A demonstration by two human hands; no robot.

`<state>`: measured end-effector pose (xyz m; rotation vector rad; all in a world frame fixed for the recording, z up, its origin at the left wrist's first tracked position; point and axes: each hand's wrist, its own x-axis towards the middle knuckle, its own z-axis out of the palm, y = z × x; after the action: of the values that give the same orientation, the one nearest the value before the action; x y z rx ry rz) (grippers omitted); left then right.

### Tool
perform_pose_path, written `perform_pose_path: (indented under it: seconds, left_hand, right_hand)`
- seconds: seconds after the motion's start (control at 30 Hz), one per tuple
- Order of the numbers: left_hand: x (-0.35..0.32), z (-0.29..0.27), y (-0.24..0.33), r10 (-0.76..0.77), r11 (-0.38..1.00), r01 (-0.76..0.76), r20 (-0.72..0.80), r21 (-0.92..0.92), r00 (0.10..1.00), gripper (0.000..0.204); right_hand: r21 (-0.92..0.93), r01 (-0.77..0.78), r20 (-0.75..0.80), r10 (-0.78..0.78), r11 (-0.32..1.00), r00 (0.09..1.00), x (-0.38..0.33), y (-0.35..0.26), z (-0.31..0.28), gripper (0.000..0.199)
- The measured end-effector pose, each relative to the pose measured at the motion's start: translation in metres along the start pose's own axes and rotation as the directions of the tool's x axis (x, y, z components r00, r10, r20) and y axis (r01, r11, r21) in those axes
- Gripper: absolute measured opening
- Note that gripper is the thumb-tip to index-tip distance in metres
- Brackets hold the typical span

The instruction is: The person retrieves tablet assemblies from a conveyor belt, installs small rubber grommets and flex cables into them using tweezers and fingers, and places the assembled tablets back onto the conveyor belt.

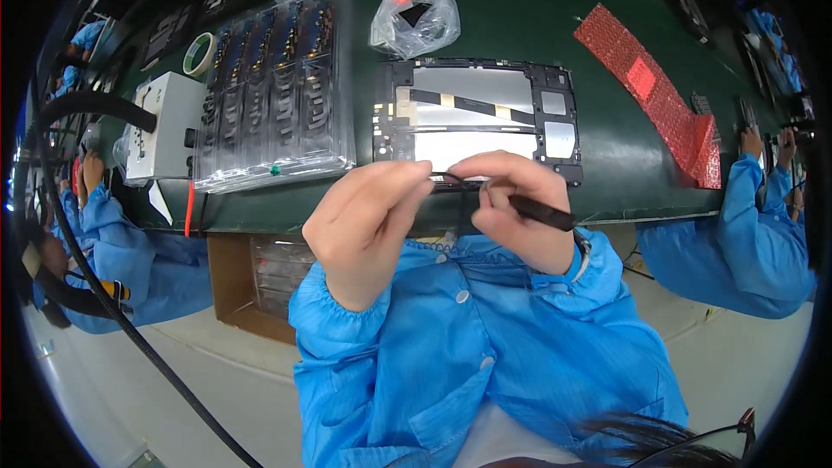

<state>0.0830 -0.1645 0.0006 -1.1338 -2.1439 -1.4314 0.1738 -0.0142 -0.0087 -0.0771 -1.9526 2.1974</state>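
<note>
My left hand [368, 221] is closed in a pinch at one end of a thin black strip [448, 176], cable-like and slightly bowed. Across from it, my right hand [524, 212] has its fingers curled, with the index finger and thumb close to the strip's other end. A dark, flat-sided stick-like tool [542, 213] lies in that right hand, its front part hidden by the fingers. Just beyond both hands, a black tablet-like device frame [562, 82] with silvery panels and a diagonal dark ribbon lies flat on the green table [624, 147].
Stacked clear trays [269, 169] of small dark parts stand left, near a white box [178, 117] with a thick black hose and a tape roll [200, 54]. A clear plastic bag [416, 17] lies behind the frame. Red bubble wrap [646, 91] lies right. Co-workers sit both sides.
</note>
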Motion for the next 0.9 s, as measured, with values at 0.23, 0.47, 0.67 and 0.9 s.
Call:
perform_pose_path:
  seconds: [0.23, 0.47, 0.67, 0.9]
  left_hand:
    - [-0.007, 0.011, -0.004, 0.040, 0.997, -0.046, -0.107, -0.060, 0.994, 0.022]
    - [-0.008, 0.014, -0.004, 0.069, 0.996, -0.054, -0.225, 0.070, 0.972, 0.021]
    - [-0.010, -0.003, -0.003, -0.025, 1.000, 0.024, -0.172, -0.012, 0.985, 0.021]
    - [-0.019, -0.078, -0.076, -0.010, 0.878, 0.105, -0.201, 0.466, 0.979, 0.015]
  right_hand:
    - [-0.111, 0.282, -0.121, -0.295, 0.953, 0.948, 0.017, 0.012, 0.018, 0.016]
    - [-0.335, 0.337, -0.129, -0.397, 0.880, 0.909, 0.021, 0.003, 0.031, 0.018]
    - [-0.485, 0.374, -0.037, -0.445, 0.790, 0.895, 0.018, -0.003, 0.034, 0.021]
    - [-0.422, 0.340, -0.090, -0.412, 0.840, 0.907, 0.007, -0.008, 0.007, 0.013]
